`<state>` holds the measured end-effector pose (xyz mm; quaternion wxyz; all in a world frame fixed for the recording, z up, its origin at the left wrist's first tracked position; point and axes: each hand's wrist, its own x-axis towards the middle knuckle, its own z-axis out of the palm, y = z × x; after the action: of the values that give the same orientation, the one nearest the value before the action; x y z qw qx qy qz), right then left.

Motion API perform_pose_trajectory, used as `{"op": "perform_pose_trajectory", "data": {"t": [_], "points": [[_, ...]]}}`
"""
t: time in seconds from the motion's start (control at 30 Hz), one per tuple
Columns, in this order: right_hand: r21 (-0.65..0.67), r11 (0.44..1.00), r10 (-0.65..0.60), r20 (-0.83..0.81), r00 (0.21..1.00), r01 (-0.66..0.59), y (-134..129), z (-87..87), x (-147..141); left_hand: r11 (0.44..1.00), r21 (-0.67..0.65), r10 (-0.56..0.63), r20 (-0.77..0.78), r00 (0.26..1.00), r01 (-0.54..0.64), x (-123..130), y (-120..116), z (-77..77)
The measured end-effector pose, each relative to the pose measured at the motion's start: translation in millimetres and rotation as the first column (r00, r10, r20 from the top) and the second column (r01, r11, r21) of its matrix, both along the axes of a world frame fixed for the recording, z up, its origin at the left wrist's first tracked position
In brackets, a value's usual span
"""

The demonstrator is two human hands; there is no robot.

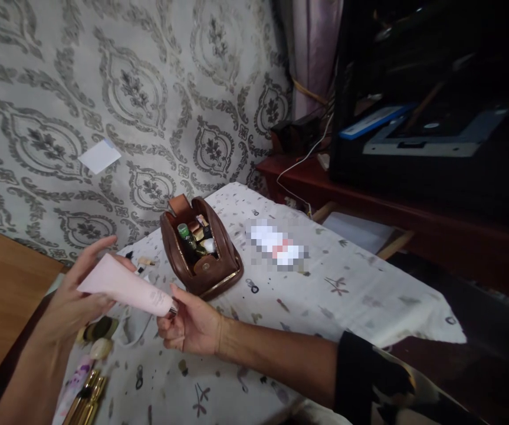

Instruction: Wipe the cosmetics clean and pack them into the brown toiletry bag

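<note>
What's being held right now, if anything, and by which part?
A pale pink, tapered, plastic-looking tube: the left grip holds it near its wide flat end, the right grip at its narrow capped end.

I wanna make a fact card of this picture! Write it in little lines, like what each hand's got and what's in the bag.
Left hand: holds the tube by its wide end
Right hand: grips the tube's cap end
Tube: pale pink, tilted, cap end lower
Bag: brown, open, on the table
In bag: green-capped bottle, other small things
Table cover: white, patterned
Wall: grey pattern
</note>
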<state>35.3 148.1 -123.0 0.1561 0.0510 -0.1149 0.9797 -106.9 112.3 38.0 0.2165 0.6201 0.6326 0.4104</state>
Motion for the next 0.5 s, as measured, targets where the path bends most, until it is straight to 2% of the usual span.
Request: {"op": "perform_pose_trajectory", "data": {"t": [0.1, 0.17, 0.27, 0.37, 0.43, 0.5], "points": [[-0.005, 1.000, -0.024, -0.014, 1.000, 0.023, 1, 4.7, 4, 0.999, 0.047, -0.002, 0.058, 0.998, -0.001, 3, 15, 16.8], [-0.005, 0.999, -0.052, 0.005, 0.999, 0.052, 2, 5.4, 5, 0.993, 0.094, 0.062, 0.093, 0.994, -0.071, 10, 27, 30.6], [0.005, 0.998, -0.058, 0.059, 0.997, 0.058, 3, 2.1, 4, 0.956, 0.268, 0.091, 0.101, 0.991, -0.115, 25, 52, 50.9], [0.018, 0.999, -0.047, 0.094, 0.994, 0.046, 2, -4.2, 0, 0.897, 0.440, 0.044, 0.000, 0.999, -0.039, 36, 83, 63.4], [0.020, 0.998, -0.054, 0.101, 0.993, 0.053, 2, -8.9, -3, 0.896, 0.443, 0.021, -0.097, 0.995, 0.024, 40, 105, 65.4], [0.018, 0.998, -0.064, 0.104, 0.992, 0.063, 2, -13.5, -5, 0.920, 0.383, -0.011, -0.180, 0.984, 0.080, 41, 126, 63.2]]}}
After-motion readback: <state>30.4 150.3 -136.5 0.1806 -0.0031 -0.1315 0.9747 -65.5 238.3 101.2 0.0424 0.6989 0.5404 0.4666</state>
